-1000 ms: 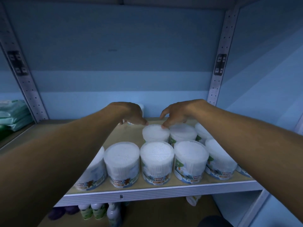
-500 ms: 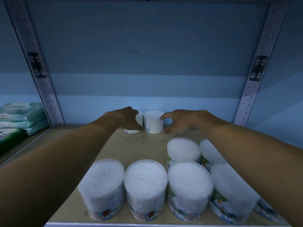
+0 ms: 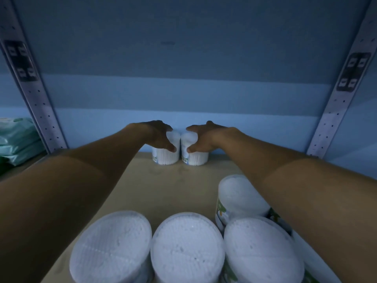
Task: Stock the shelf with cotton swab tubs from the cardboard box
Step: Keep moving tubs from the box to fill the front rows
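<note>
Cotton swab tubs (image 3: 166, 149) (image 3: 194, 151), 2 side by side at shelf (image 3: 142, 186) back, 1 in each of the hands' (image 3: 158, 135) (image 3: 204, 137) grasp.

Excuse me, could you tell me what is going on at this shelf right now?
A person is stocking cotton swab tubs. The left hand grips one tub and the right hand grips another tub, side by side at the back of the wooden shelf, against the blue back panel. More tubs stand along the front. No cardboard box is in view.
</note>
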`<state>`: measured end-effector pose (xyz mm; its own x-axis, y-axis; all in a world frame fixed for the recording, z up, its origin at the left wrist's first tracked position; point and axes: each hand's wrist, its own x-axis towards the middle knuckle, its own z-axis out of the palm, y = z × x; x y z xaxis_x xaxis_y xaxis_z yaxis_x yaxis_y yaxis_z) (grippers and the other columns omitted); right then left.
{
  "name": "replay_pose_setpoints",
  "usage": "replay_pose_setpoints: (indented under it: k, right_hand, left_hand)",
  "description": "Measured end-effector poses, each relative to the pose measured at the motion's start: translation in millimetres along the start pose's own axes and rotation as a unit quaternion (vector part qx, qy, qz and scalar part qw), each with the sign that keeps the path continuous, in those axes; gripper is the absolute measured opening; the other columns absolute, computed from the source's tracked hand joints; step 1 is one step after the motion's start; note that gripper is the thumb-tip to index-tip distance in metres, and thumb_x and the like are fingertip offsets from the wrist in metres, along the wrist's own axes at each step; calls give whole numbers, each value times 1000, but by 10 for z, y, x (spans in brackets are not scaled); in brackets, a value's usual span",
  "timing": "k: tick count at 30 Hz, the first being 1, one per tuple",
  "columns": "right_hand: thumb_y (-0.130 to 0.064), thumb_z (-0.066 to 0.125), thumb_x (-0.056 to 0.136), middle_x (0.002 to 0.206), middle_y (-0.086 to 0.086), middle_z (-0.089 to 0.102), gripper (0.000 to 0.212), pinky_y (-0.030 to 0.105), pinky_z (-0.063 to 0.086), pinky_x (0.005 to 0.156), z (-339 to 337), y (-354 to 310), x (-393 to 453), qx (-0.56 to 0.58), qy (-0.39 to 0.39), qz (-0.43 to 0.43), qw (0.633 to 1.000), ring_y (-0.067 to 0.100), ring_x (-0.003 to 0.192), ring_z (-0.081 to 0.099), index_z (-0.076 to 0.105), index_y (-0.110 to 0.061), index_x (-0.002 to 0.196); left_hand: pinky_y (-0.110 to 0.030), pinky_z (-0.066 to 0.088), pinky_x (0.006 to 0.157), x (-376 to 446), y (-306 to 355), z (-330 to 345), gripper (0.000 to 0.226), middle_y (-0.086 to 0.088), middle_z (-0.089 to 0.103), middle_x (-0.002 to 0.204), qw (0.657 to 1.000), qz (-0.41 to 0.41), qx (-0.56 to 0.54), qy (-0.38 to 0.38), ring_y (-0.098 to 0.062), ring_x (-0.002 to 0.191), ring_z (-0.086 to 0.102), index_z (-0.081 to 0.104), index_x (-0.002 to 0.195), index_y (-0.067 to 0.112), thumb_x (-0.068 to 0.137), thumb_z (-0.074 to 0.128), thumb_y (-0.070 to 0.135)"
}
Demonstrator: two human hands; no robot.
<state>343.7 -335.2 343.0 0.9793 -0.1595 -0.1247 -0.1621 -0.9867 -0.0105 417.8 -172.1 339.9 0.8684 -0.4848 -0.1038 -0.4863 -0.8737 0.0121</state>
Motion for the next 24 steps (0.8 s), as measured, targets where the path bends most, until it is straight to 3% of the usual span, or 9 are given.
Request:
replay_pose_setpoints:
  k: [7,13,20,24]
  right_hand:
    - [-52,56,95,152,4,42,66,40,44,105,59,-89,94,-25,19,-39,999,27,136,43,34,-30,153]
    - [-49,62,92,151,3,45,66,39,47,102,80,-113,87,-22,34,-42,998,28,132,47,39,-29,150]
    - [-47,61,93,148,5,47,65,36,47,95,78,-178,-13,-43,25,-45,998,29,129,50,38,-25,150]
    - [-49,63,92,155,4,39,74,38,44,101,87,-211,-96,-36,15,-37,999,29,135,43,30,-29,155]
  left_hand:
    - [-38,45,101,119,-21,86,78,-5,44,146,1000,21,1,8,-28,129,49,33,152,29,86,66,53]
    - [-37,41,105,84,-46,63,79,-5,40,150,999,27,18,16,-27,134,44,30,154,29,87,66,52]
    - [-37,39,107,-60,-27,85,80,-5,36,151,1000,24,10,18,-26,135,42,31,154,28,86,69,47]
    - [-36,37,108,-239,-25,94,79,-5,33,151,1000,22,9,16,-25,137,39,30,154,31,87,69,47]
